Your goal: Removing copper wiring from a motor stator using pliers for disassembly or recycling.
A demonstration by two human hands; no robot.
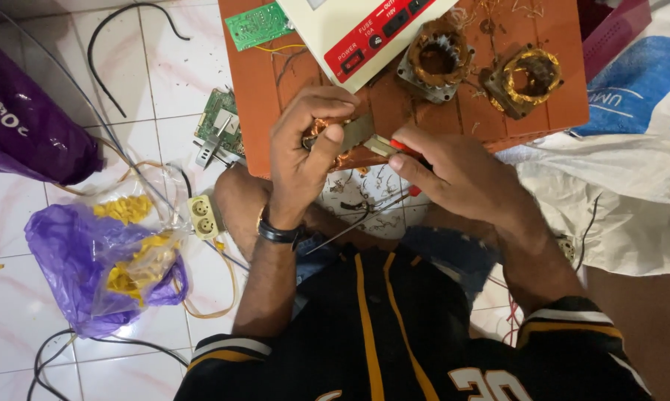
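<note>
My board (290,82) is orange-brown, the two stators (435,59) on it grey steel with copper-gold windings, the unit (350,30) cream with a red panel. Circuit boards (259,24) green, screwdriver handle (403,146) in my right hand (453,174) red, my watch band (278,233) black. Floor tiles (23,223) white with faint pink veining, bags (82,260) purple with yellow bits inside, my shirt (379,334) black with orange stripes.

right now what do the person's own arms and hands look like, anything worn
Both hands, left hand and right hand, are bare, no gloves. A dark wristwatch with a gold edge sits on the left wrist. Short black sleeves end in white and gold striped cuffs.
</note>
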